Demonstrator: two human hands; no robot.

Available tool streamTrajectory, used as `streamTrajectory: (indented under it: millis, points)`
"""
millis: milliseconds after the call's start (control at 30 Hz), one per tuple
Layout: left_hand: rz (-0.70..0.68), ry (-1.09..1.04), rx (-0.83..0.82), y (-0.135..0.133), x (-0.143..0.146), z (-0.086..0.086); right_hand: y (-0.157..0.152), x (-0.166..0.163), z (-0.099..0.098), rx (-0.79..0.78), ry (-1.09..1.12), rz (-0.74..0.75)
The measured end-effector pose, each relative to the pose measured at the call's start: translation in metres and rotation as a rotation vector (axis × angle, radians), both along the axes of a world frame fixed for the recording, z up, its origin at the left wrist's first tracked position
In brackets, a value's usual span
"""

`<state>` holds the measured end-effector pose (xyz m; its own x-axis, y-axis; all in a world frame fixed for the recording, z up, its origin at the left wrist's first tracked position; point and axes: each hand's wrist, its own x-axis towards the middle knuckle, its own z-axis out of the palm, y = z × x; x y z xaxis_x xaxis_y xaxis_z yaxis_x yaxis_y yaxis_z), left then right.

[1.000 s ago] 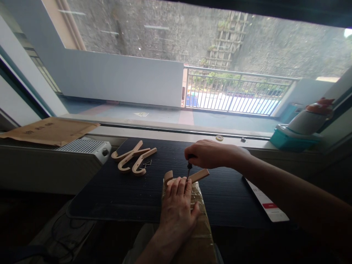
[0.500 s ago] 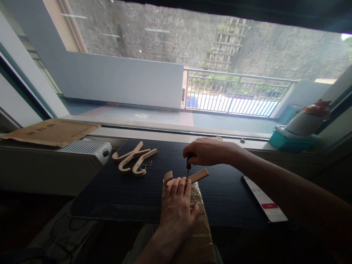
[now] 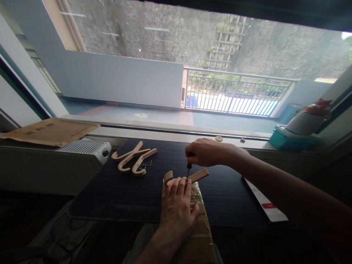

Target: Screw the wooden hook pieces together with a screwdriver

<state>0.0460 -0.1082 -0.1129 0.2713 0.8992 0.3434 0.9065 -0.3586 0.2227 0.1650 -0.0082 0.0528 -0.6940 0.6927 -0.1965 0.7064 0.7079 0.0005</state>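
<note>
Head view: my screwdriver (image 3: 189, 166) stands on the wooden hook (image 3: 202, 175), atop the box (image 3: 204, 231)!
Right hand (image 3: 205, 152) curled round the handle, left hand (image 3: 178, 207) laid over the hook, thumb apart. Fixing depth's hidden. Left of the box, three more hooks (image 3: 134, 151) wait beside loose metal bits (image 3: 148, 164); seemingly unfinished.

4 wdn hooks (image 3: 200, 176), 2 hands (image 3: 178, 208), 1 scrwdrvr (image 3: 189, 166), 1 ctn (image 3: 202, 223), 1 ph (image 3: 271, 207)

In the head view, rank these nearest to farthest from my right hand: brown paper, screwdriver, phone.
1. Screwdriver: held in your right hand.
2. Phone: to the right, below your forearm.
3. Brown paper: far left.
</note>
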Motion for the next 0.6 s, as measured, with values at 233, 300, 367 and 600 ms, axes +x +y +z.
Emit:
streamTrajectory:
  millis: [233,300,367,600]
  points:
    - [-0.003,0.006,0.034,0.0001,-0.0004,-0.0014,-0.0049,-0.0005,0.0072,0.027,0.016,0.076]
    - [-0.008,0.007,0.045,0.0003,-0.0005,-0.0021,-0.0062,-0.0015,0.0082,0.017,0.017,0.103]
    - [-0.006,0.010,0.042,0.0004,-0.0004,-0.0022,-0.0069,-0.0024,0.0074,0.000,0.003,0.118]
    - [0.000,0.013,0.026,0.0003,0.0002,-0.0011,-0.0031,-0.0007,-0.0010,-0.009,-0.001,0.060]
